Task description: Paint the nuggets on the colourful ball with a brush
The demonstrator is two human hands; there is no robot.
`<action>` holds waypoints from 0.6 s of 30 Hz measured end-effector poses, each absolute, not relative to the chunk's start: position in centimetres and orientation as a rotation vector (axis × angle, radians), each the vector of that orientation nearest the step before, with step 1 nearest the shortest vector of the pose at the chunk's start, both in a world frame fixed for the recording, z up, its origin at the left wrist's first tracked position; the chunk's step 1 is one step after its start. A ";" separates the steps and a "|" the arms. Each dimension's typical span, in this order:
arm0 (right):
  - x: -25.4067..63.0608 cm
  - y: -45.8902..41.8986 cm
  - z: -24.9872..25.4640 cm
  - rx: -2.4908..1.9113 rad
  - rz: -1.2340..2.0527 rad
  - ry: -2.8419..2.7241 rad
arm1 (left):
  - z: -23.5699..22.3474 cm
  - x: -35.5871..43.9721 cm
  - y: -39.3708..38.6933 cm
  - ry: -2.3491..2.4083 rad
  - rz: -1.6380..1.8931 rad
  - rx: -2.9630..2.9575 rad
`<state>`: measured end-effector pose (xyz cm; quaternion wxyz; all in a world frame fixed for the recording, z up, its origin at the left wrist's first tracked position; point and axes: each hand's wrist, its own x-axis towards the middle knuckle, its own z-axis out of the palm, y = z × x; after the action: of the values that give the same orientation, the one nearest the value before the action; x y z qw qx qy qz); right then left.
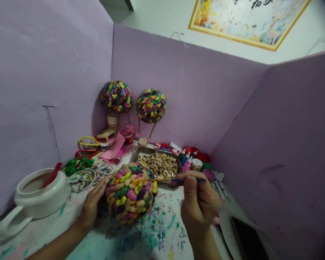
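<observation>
A ball covered in peanuts (127,207) sits on the paint-stained table. Many of its peanuts are painted pink, yellow, green, purple or orange, while others keep their bare tan colour. My left hand (93,202) holds the ball at its left side, fingers curved against it and partly hidden behind. Between the thumb and fingers of my right hand (200,202) is a thin paintbrush (164,179) with a blue handle. The brush lies nearly level, its orange-coloured tip at the ball's upper part, among the peanuts.
Behind the ball is a metal tray (135,156) of shell pieces. Two finished-looking coloured balls (151,105) on sticks stand at the back. A white mug (40,198) is at left, scissors (88,141) beyond it. Paint bottles (187,164) and a dark phone-like slab (247,238) lie right.
</observation>
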<state>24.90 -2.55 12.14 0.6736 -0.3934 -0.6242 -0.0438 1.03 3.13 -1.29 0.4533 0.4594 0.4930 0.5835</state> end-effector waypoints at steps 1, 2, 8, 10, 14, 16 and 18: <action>24.9 -2.5 12.1 -0.889 -0.108 -1.411 | -1.2 1.0 3.1 1.204 1.438 1.142; 24.9 -2.6 12.1 -0.892 -0.117 -1.415 | -1.2 1.1 3.1 1.196 1.438 1.145; 24.8 -2.5 12.2 -0.888 -0.136 -1.439 | -0.6 1.4 3.0 1.203 1.476 1.082; 24.7 -2.5 12.2 -0.879 -0.120 -1.439 | -0.5 1.5 2.9 1.215 1.503 1.037; 24.5 -2.4 11.9 -0.875 -0.061 -1.416 | -0.4 1.6 2.9 1.199 1.502 1.025; 24.5 -2.3 11.8 -0.881 -0.058 -1.418 | -0.4 1.5 2.9 1.187 1.499 1.031; 24.5 -2.3 11.7 -0.881 -0.073 -1.404 | -0.5 1.5 2.9 1.185 1.502 1.035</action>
<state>24.52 -2.31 11.69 0.6752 -0.3917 -0.6242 -0.0326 1.48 2.95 -0.49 0.4649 0.4213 0.4823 0.6114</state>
